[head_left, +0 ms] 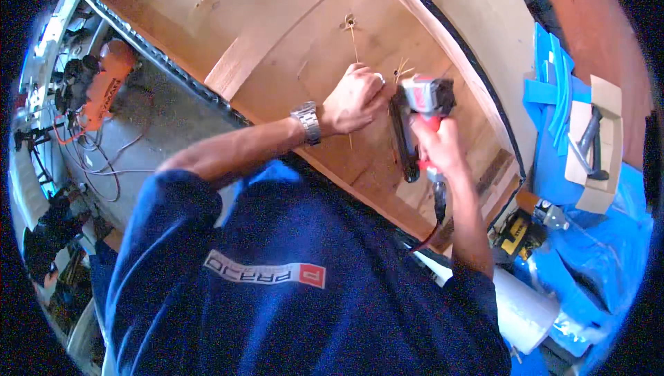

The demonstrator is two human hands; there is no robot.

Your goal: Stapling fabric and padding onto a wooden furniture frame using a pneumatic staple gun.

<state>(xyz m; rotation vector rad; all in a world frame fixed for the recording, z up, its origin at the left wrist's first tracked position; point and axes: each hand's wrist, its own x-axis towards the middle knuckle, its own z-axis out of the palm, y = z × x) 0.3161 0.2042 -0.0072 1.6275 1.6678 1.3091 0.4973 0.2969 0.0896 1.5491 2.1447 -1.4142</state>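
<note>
My left hand (354, 99), with a metal watch (307, 122) on its wrist, is closed over the wooden panel. A thin straw-coloured twine (355, 45) runs taut from a hole in the panel (304, 75) into its fist. My right hand (440, 146) is wrapped round the red handle of a pneumatic staple gun (427, 97). The gun has a grey head and a long black magazine, which reaches down beside my left hand. Its nose is hidden. Close to the gun's head, loose twine ends (401, 70) stick up from another spot on the panel.
Wooden rails (259, 44) frame the panel, with dark edging around it. An air hose (430, 236) trails from the gun's handle. At right lie blue plastic sheeting (609, 237), an open cardboard box (596, 144) and a clear bottle (551, 215). An orange machine (107, 89) stands on the floor at left.
</note>
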